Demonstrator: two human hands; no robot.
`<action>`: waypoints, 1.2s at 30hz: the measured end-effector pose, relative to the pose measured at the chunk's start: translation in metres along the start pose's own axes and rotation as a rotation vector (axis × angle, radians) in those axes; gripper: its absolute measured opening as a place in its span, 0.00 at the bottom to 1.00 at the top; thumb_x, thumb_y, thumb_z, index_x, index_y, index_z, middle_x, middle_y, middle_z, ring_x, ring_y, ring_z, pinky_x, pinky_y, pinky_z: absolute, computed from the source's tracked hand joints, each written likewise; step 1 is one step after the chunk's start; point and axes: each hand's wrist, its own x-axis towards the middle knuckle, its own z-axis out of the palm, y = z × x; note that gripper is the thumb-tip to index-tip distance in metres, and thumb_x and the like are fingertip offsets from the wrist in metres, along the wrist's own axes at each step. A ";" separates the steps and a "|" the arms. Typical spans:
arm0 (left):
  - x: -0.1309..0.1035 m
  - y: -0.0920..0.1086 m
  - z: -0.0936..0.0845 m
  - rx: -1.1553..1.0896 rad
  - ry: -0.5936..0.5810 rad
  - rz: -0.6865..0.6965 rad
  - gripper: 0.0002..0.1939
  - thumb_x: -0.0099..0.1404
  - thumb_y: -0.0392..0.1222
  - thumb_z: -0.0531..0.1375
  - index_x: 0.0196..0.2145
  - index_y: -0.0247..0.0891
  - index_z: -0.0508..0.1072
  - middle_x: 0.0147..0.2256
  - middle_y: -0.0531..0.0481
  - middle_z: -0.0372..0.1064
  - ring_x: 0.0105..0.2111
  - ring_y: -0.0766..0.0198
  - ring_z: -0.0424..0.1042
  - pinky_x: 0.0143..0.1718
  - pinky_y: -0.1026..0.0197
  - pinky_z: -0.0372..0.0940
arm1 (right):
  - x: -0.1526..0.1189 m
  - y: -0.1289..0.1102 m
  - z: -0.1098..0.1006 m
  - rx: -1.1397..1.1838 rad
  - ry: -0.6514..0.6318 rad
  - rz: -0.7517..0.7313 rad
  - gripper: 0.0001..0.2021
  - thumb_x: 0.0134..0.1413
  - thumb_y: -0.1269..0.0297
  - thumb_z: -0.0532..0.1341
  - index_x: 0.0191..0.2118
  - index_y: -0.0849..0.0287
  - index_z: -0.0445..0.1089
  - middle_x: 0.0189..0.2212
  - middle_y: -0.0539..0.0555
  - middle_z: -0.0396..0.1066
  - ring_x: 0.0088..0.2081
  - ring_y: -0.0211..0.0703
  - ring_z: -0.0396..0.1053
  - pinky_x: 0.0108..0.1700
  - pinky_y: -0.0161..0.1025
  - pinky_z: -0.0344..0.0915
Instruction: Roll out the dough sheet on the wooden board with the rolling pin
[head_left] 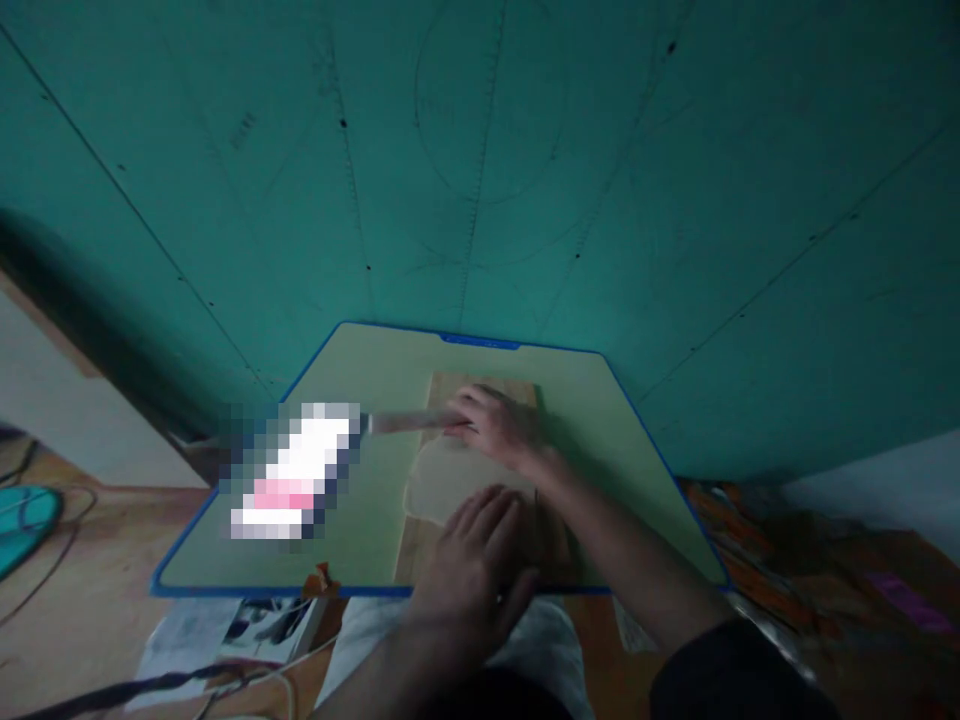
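Note:
A flattened pale sheet that looks like dough (442,485) lies on a wooden board (415,550). My left hand (476,555) rests on the near part of the sheet, palm down, fingers stretched forward and thumb out to the right. Beyond it, my right hand (491,425) is closed around one end of a pale straight stick (409,422) at the sheet's far edge. The stick points left, past the board's side. The dim, soft picture does not show whether it is a rolling pin or another tool.
Underneath is a light green tabletop (622,480) with a blue rim, against a green wall (480,180). A lit, pixelated phone-like screen (300,465) stands at the left. Cables (240,685) and papers lie on the floor at lower left, clutter (825,580) at right.

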 end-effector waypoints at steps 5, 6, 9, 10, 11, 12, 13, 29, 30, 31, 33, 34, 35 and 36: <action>0.000 -0.044 -0.047 0.149 -0.114 -0.626 0.24 0.73 0.48 0.47 0.58 0.34 0.71 0.50 0.36 0.73 0.43 0.49 0.77 0.40 0.51 0.71 | -0.053 0.048 -0.039 -0.163 0.016 0.506 0.09 0.67 0.59 0.61 0.44 0.58 0.75 0.41 0.56 0.74 0.43 0.45 0.71 0.40 0.37 0.61; 0.002 -0.050 -0.053 0.156 -0.203 -0.690 0.24 0.74 0.49 0.46 0.56 0.37 0.73 0.49 0.37 0.74 0.42 0.49 0.77 0.37 0.52 0.70 | -0.064 0.054 -0.043 -0.212 -0.045 0.585 0.10 0.67 0.59 0.60 0.43 0.58 0.75 0.40 0.56 0.74 0.42 0.45 0.72 0.38 0.37 0.60; 0.008 -0.058 -0.062 0.115 -0.374 -0.757 0.23 0.74 0.52 0.45 0.48 0.40 0.76 0.45 0.40 0.76 0.41 0.49 0.78 0.33 0.56 0.66 | -0.090 0.060 -0.047 -0.293 -0.177 0.724 0.10 0.68 0.60 0.58 0.41 0.57 0.75 0.40 0.57 0.75 0.39 0.45 0.72 0.35 0.38 0.57; 0.010 -0.058 -0.064 0.096 -0.372 -0.766 0.23 0.74 0.53 0.45 0.46 0.40 0.76 0.43 0.41 0.77 0.41 0.49 0.78 0.33 0.56 0.65 | -0.096 0.060 -0.047 -0.300 -0.190 0.742 0.10 0.68 0.61 0.58 0.41 0.57 0.75 0.40 0.57 0.76 0.39 0.45 0.73 0.34 0.38 0.57; 0.011 -0.059 -0.065 0.077 -0.359 -0.777 0.23 0.73 0.53 0.46 0.44 0.40 0.76 0.42 0.41 0.77 0.40 0.49 0.78 0.32 0.57 0.64 | -0.099 0.059 -0.047 -0.302 -0.190 0.754 0.10 0.68 0.61 0.58 0.41 0.57 0.75 0.40 0.57 0.76 0.38 0.45 0.73 0.34 0.38 0.57; 0.013 -0.060 -0.067 0.052 -0.347 -0.786 0.22 0.72 0.54 0.46 0.43 0.40 0.75 0.40 0.41 0.77 0.39 0.50 0.78 0.32 0.57 0.63 | -0.101 0.057 -0.047 -0.303 -0.187 0.762 0.10 0.68 0.61 0.58 0.41 0.57 0.75 0.40 0.58 0.76 0.38 0.45 0.73 0.35 0.39 0.57; 0.014 -0.061 -0.069 0.025 -0.336 -0.789 0.21 0.72 0.54 0.47 0.41 0.40 0.75 0.38 0.42 0.78 0.38 0.51 0.78 0.31 0.58 0.63 | -0.102 0.056 -0.047 -0.306 -0.182 0.768 0.10 0.68 0.60 0.57 0.41 0.57 0.75 0.41 0.58 0.76 0.39 0.46 0.73 0.35 0.39 0.58; 0.027 -0.083 -0.057 -0.537 -0.218 -0.876 0.25 0.61 0.53 0.56 0.50 0.33 0.66 0.32 0.45 0.76 0.20 0.61 0.71 0.21 0.62 0.62 | -0.071 0.071 -0.031 -0.295 0.085 0.838 0.22 0.66 0.56 0.56 0.61 0.59 0.67 0.60 0.66 0.65 0.61 0.57 0.62 0.59 0.52 0.58; 0.028 -0.082 -0.058 -0.580 -0.194 -0.890 0.27 0.60 0.53 0.57 0.52 0.33 0.64 0.34 0.43 0.76 0.22 0.61 0.72 0.21 0.61 0.63 | -0.076 0.078 -0.035 -0.326 0.053 0.924 0.22 0.67 0.56 0.55 0.61 0.60 0.66 0.59 0.68 0.66 0.60 0.59 0.63 0.57 0.52 0.59; 0.029 -0.081 -0.059 -0.627 -0.169 -0.908 0.29 0.59 0.53 0.58 0.54 0.32 0.63 0.36 0.41 0.77 0.23 0.60 0.73 0.22 0.61 0.65 | -0.082 0.085 -0.038 -0.342 0.016 0.982 0.23 0.67 0.56 0.55 0.61 0.61 0.66 0.57 0.69 0.68 0.58 0.59 0.66 0.55 0.52 0.60; 0.031 -0.079 -0.062 -0.721 -0.125 -0.956 0.34 0.57 0.54 0.60 0.56 0.31 0.62 0.38 0.39 0.76 0.29 0.56 0.76 0.24 0.59 0.69 | -0.093 0.092 -0.041 -0.342 -0.037 1.013 0.21 0.66 0.59 0.56 0.60 0.62 0.67 0.52 0.69 0.72 0.53 0.58 0.70 0.51 0.49 0.63; 0.032 -0.078 -0.063 -0.751 -0.119 -0.981 0.34 0.57 0.55 0.61 0.56 0.31 0.63 0.38 0.40 0.76 0.31 0.54 0.77 0.25 0.58 0.71 | -0.098 0.094 -0.042 -0.338 -0.049 1.002 0.20 0.66 0.61 0.56 0.60 0.62 0.67 0.50 0.68 0.73 0.51 0.56 0.71 0.49 0.47 0.63; 0.033 -0.078 -0.064 -0.757 -0.130 -1.012 0.34 0.57 0.56 0.61 0.55 0.31 0.64 0.36 0.42 0.75 0.32 0.53 0.77 0.26 0.57 0.72 | -0.101 0.094 -0.042 -0.338 -0.058 0.994 0.20 0.66 0.63 0.56 0.60 0.61 0.67 0.49 0.66 0.74 0.50 0.54 0.72 0.48 0.45 0.64; 0.034 -0.078 -0.065 -0.742 -0.152 -1.038 0.33 0.58 0.58 0.61 0.53 0.31 0.66 0.32 0.44 0.74 0.31 0.53 0.77 0.26 0.57 0.72 | -0.104 0.094 -0.042 -0.338 -0.063 0.986 0.19 0.66 0.65 0.56 0.60 0.61 0.67 0.49 0.66 0.74 0.49 0.53 0.72 0.47 0.44 0.64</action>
